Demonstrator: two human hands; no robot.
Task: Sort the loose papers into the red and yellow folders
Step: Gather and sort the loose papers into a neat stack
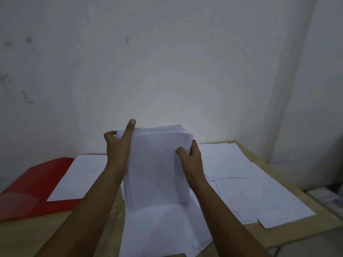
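Both hands hold a thick stack of white papers upright at the middle of the wooden table, its lower edge resting on more white sheets spread flat at the near edge. The left hand grips the stack's left side near the top, fingers curled behind it and the thumb lying up along the front corner. The right hand clamps the right edge, thumb pressed on the front face and fingers wrapped round the back. The red folder lies open and flat on the left part of the table, with a single white sheet lying on its right half; the left forearm crosses in front of that sheet's right edge. To the right of the stack, several loose papers overlap one another and reach to the table's right edge, the right forearm passing just beside them. A plain pale wall stands directly behind the table.
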